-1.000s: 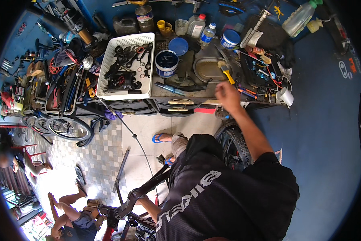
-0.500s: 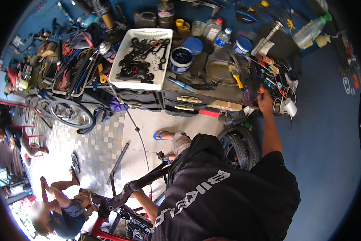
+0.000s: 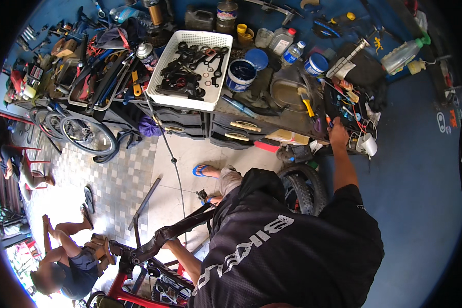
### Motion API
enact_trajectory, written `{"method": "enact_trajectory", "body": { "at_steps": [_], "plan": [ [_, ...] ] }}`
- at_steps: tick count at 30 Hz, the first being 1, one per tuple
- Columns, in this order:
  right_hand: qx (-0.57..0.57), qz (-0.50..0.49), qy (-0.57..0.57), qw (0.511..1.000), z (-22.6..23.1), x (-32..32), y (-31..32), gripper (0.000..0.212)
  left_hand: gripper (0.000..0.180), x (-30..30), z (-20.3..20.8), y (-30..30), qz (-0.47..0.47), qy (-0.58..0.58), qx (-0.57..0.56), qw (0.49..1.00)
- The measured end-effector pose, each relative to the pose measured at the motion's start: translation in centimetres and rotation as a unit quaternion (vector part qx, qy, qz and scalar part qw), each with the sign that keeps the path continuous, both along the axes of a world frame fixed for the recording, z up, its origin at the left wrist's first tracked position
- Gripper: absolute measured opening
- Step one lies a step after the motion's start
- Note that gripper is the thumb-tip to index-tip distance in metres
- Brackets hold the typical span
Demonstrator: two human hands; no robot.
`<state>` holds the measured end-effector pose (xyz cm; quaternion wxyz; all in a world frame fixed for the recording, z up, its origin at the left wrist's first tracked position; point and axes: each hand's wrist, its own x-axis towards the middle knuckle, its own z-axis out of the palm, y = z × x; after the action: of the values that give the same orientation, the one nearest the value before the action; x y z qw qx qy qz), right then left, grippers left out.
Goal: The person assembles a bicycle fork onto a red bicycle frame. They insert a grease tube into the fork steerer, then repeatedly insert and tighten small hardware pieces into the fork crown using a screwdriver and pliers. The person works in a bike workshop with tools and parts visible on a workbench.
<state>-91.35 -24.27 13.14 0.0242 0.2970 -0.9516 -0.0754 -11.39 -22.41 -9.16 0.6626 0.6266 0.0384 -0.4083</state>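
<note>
My left hand [image 3: 170, 244] is closed around a dark tube of the bicycle frame [image 3: 187, 224], its fingers mostly hidden behind it. The frame's red section [image 3: 119, 285] shows at the lower left. Stretched out to the workbench's right end, my right hand [image 3: 338, 135] pinches a small tool with an orange handle [image 3: 329, 120]; the rest of it is hard to make out. Just past those fingers lies a dark tray [image 3: 335, 105] of small parts and cables. A yellow-handled brush [image 3: 308, 104] and a white cup [image 3: 367, 145] are close by.
On the bench [image 3: 292, 121] stand a white basket [image 3: 210, 102] of crank arms and a blue-labelled tub [image 3: 240, 75]. Below its right end lean bicycle tyres [image 3: 309, 192]. A person [image 3: 69, 267] sits at lower left; another [image 3: 23, 167] sits farther off. A blue wall [image 3: 410, 179] bounds the right.
The whole view has shifted slightly. My right hand stays at the tray, but the orange handle now sits at the left of its fingers. My left hand remains on the frame.
</note>
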Motion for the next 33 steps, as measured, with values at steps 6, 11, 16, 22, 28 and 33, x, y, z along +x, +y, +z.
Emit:
{"method": "enact_trajectory", "body": {
  "at_steps": [6,11,16,22,28,33],
  "plan": [
    [-0.098,-0.034,-0.027,0.994,-0.7,3.6,-3.8,0.044,0.028,-0.1,1.2,0.3,0.002,-0.008,0.005,1.000],
    [-0.106,-0.111,-0.135,0.979,-1.7,3.0,-5.0,0.062,0.030,-0.1,1.2,0.0,-0.018,-0.027,0.005,0.999],
    [-0.127,-0.082,-0.182,0.972,-2.8,2.3,-5.7,0.076,0.033,0.3,1.4,0.2,-0.026,-0.042,0.003,0.999],
    [-0.120,-0.122,-0.208,0.963,-4.0,0.5,-6.0,0.094,0.037,0.2,1.5,-0.1,-0.044,-0.059,0.011,0.997],
    [-0.280,-0.162,-0.160,0.932,-3.9,-1.4,-1.6,0.079,0.033,-0.3,0.9,0.0,-0.048,-0.026,-0.028,0.998],
    [-0.422,-0.236,-0.457,0.746,0.3,2.4,-1.7,0.036,0.031,0.5,-0.2,0.3,-0.005,0.033,-0.065,0.997]
  ]
}}
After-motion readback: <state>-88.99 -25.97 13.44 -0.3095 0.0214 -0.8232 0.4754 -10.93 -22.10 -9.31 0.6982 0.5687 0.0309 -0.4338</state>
